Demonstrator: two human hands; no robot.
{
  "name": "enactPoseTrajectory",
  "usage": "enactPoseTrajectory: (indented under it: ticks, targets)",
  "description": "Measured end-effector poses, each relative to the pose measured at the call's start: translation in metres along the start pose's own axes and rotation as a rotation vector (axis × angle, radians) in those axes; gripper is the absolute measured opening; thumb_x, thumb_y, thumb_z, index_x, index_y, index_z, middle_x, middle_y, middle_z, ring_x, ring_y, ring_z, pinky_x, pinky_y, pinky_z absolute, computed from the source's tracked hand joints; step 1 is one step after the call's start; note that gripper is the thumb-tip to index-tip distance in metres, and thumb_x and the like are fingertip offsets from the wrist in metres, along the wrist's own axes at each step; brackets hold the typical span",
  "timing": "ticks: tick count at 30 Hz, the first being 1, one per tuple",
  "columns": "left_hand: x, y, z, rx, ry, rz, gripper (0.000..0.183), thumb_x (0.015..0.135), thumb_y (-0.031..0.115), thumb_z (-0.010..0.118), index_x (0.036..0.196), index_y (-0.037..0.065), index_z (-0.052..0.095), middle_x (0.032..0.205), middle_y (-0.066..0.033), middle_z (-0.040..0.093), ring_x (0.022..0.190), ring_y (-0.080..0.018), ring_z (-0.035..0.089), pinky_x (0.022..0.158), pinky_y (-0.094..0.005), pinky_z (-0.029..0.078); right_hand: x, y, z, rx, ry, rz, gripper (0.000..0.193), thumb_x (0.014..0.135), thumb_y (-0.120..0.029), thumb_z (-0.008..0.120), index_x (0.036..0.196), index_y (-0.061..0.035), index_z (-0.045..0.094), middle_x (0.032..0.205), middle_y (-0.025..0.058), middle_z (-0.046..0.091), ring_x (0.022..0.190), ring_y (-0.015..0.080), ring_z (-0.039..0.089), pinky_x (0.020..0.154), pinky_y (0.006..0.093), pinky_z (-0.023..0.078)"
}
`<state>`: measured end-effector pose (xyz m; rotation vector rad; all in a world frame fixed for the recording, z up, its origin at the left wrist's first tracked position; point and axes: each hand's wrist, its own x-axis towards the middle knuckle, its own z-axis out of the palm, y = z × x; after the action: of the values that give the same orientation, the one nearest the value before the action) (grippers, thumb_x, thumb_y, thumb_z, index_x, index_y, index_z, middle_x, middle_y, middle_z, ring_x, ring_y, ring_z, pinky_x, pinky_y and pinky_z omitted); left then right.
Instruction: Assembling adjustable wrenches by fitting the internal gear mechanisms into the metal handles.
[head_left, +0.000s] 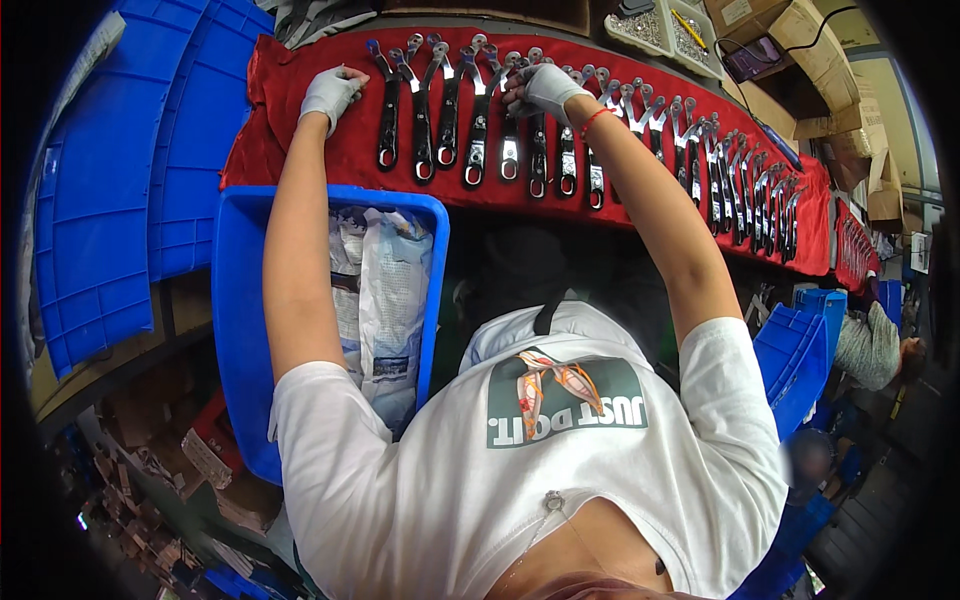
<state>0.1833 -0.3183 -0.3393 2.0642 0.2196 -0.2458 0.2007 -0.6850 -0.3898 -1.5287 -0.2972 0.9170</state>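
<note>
Many black-handled metal tools with forked silver heads (447, 110) lie side by side on a red cloth (280, 120); their exact kind is unclear. My left hand (333, 93), in a pale glove with bare fingertips, is at the left end of the row, beside the first tool (388, 120). Its fingertips are drawn together, and anything small between them cannot be made out. Further right, my gloved right hand (548, 90) reaches over the row. Its fingers curl down around the upper part of one tool (510, 150), partly hiding it and the heads beside it.
A blue bin (432, 300) with white wrapped packages (385, 290) stands below my left arm. Large blue crates (110, 180) rise at the left. Beyond the cloth are a tray of small metal parts (640, 30) and cardboard boxes (820, 70). Another person's sleeve (868, 348) shows at right.
</note>
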Motion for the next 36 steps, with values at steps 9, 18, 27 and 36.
enactPoseTrajectory:
  ticks: [9, 18, 27, 36]
  targets:
    - [-0.016, -0.006, -0.011, 0.025, 0.029, -0.059, 0.013, 0.083, 0.017, 0.065, 0.084, 0.004, 0.065, 0.076, -0.0014, 0.063, 0.066, -0.0101, 0.056, 0.064, -0.0243, 0.046, -0.024, -0.062, 0.083, 0.326, 0.269, 0.197, 0.011, 0.087, -0.002, 0.057, 0.097, 0.0018, 0.058, 0.090, 0.0109, 0.064, 0.084, 0.0224, 0.066, 0.071, 0.0252, 0.057]
    - [-0.009, -0.004, -0.007, 0.015, 0.018, -0.039, 0.012, 0.084, 0.018, 0.064, 0.086, 0.006, 0.066, 0.075, 0.0004, 0.063, 0.065, -0.0078, 0.054, 0.062, -0.0223, 0.044, -0.034, -0.061, 0.088, 0.470, 0.180, 0.233, 0.018, 0.090, -0.004, 0.055, 0.107, -0.0010, 0.058, 0.096, 0.0050, 0.063, 0.086, 0.0146, 0.063, 0.066, 0.0229, 0.051]
    - [-0.002, -0.006, -0.006, -0.009, 0.014, -0.017, 0.011, 0.083, 0.016, 0.065, 0.082, 0.006, 0.065, 0.074, -0.0005, 0.062, 0.063, -0.0086, 0.054, 0.061, -0.0228, 0.044, -0.035, -0.049, 0.091, -0.888, 0.053, -0.261, 0.020, 0.091, -0.015, 0.053, 0.102, -0.0032, 0.065, 0.080, 0.0033, 0.064, 0.067, 0.0106, 0.058, 0.061, 0.0239, 0.047]
    - [-0.002, -0.008, -0.006, -0.009, 0.022, -0.010, 0.012, 0.083, 0.017, 0.065, 0.081, 0.006, 0.065, 0.072, 0.0001, 0.061, 0.062, -0.0086, 0.054, 0.060, -0.0229, 0.044, -0.044, -0.046, 0.128, -0.345, 0.203, 0.168, 0.012, 0.080, -0.006, 0.062, 0.091, -0.0011, 0.066, 0.074, 0.0045, 0.064, 0.065, 0.0124, 0.061, 0.057, 0.0270, 0.049]
